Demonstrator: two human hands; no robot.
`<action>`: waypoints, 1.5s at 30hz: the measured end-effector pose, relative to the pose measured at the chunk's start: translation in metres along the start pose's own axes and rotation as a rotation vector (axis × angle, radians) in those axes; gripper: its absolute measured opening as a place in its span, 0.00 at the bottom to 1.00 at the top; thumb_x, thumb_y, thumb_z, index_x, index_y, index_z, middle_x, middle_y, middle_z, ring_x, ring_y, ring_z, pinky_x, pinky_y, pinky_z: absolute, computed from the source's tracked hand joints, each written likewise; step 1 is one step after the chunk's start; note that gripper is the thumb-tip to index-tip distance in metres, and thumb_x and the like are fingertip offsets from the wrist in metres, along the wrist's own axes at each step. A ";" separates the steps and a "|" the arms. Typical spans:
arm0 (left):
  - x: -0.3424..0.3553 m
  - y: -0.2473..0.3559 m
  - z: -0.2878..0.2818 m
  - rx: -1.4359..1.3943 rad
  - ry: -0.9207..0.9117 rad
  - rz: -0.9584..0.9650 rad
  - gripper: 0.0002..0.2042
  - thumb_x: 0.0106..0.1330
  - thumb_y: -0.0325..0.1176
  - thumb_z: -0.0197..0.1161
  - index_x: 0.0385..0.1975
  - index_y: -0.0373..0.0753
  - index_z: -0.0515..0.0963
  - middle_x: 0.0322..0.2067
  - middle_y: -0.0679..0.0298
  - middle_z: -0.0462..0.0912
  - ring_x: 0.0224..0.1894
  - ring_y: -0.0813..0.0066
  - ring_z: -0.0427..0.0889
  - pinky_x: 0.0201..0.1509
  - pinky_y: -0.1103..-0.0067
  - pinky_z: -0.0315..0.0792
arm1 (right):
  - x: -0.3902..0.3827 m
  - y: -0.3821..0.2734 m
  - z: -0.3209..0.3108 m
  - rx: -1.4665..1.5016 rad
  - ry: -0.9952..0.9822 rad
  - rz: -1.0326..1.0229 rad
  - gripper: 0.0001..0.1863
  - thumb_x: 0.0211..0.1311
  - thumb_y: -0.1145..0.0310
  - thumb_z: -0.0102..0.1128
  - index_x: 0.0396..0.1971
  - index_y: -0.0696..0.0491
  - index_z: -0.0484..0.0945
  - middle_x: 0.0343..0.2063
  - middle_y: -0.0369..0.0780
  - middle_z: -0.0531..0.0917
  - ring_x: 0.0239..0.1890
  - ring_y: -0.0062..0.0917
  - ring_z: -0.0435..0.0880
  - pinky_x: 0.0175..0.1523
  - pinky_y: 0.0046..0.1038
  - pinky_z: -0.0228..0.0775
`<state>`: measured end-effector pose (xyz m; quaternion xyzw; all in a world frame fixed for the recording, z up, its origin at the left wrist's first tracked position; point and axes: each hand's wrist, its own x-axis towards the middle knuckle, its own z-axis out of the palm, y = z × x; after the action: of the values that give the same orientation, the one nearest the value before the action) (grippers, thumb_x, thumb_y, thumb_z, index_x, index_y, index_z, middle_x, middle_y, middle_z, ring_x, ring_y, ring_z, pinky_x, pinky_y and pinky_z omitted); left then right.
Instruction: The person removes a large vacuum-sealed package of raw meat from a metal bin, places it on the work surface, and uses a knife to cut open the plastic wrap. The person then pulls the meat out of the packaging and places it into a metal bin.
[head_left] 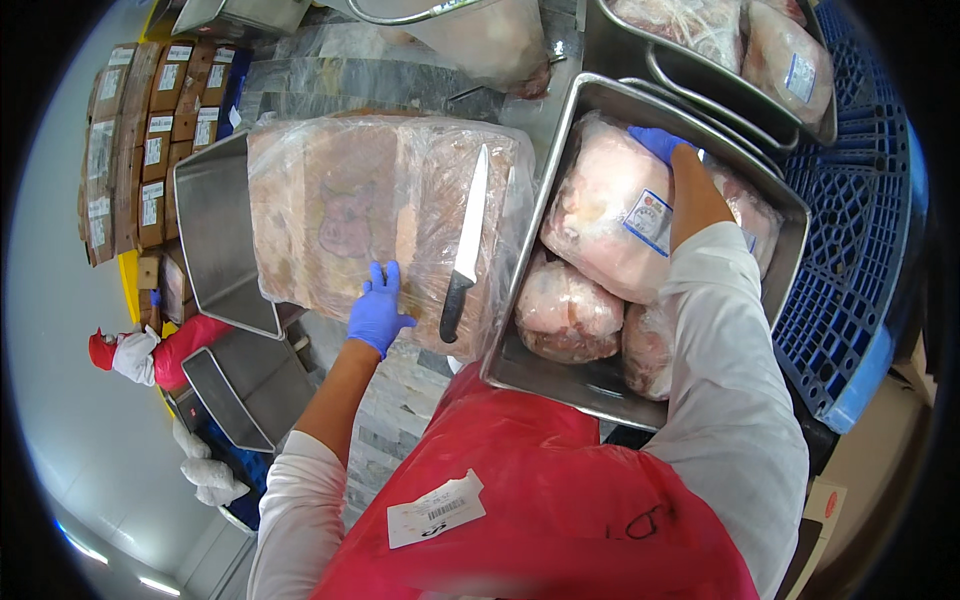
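Observation:
My left hand point(380, 312), in a blue glove, rests with fingers spread on the near edge of a broad, plastic-covered tan board point(330, 170) with a faded pink picture. A long knife point(469, 235) with a black handle lies on it, right of that hand. My right hand point(655, 143), also gloved, grips the top of a large bagged piece of pale meat point(600, 210) with a blue-edged label, inside a steel tub point(522, 370). More bagged pieces point(565, 312) lie below and right of it in the tub; my right forearm partly covers them.
A second tub of meat point(785, 70) is at upper right beside a blue plastic pallet point(840, 260). Empty steel bins point(230, 390) stand left, near stacked cartons point(155, 140) and a co-worker point(135, 355) in red and white. Another large bagged piece point(480, 40) is at the top.

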<state>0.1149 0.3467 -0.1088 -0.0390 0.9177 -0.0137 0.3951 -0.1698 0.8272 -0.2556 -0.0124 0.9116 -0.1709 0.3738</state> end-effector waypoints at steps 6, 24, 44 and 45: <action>0.003 0.002 0.001 0.054 0.019 0.006 0.57 0.44 0.43 0.81 0.72 0.36 0.48 0.70 0.36 0.53 0.59 0.38 0.74 0.57 0.61 0.76 | 0.026 0.027 0.022 0.063 -0.045 0.032 0.31 0.69 0.44 0.43 0.66 0.45 0.71 0.70 0.41 0.66 0.73 0.33 0.61 0.75 0.37 0.50; 0.011 -0.009 0.002 0.150 0.076 0.087 0.62 0.40 0.50 0.81 0.72 0.33 0.47 0.69 0.34 0.53 0.55 0.40 0.79 0.56 0.62 0.77 | -0.297 -0.035 0.081 0.090 0.678 0.015 0.19 0.63 0.54 0.55 0.23 0.54 0.83 0.26 0.50 0.82 0.32 0.46 0.81 0.40 0.47 0.71; 0.060 0.171 -0.058 -0.653 0.223 0.649 0.23 0.68 0.45 0.64 0.51 0.29 0.79 0.44 0.52 0.86 0.44 0.68 0.85 0.51 0.75 0.77 | -0.388 0.077 0.316 0.976 0.837 0.528 0.28 0.66 0.53 0.60 0.54 0.61 0.77 0.48 0.51 0.84 0.49 0.37 0.84 0.55 0.34 0.73; 0.070 0.197 -0.050 -0.712 0.173 0.699 0.24 0.69 0.45 0.63 0.53 0.29 0.79 0.44 0.56 0.86 0.45 0.71 0.84 0.51 0.77 0.76 | -0.369 0.087 0.298 1.094 0.866 0.533 0.29 0.66 0.52 0.61 0.56 0.61 0.76 0.48 0.50 0.84 0.49 0.35 0.83 0.56 0.33 0.73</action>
<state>0.0182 0.5365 -0.1362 0.1395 0.8531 0.4299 0.2607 0.3094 0.8747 -0.2310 0.4650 0.7342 -0.4932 -0.0371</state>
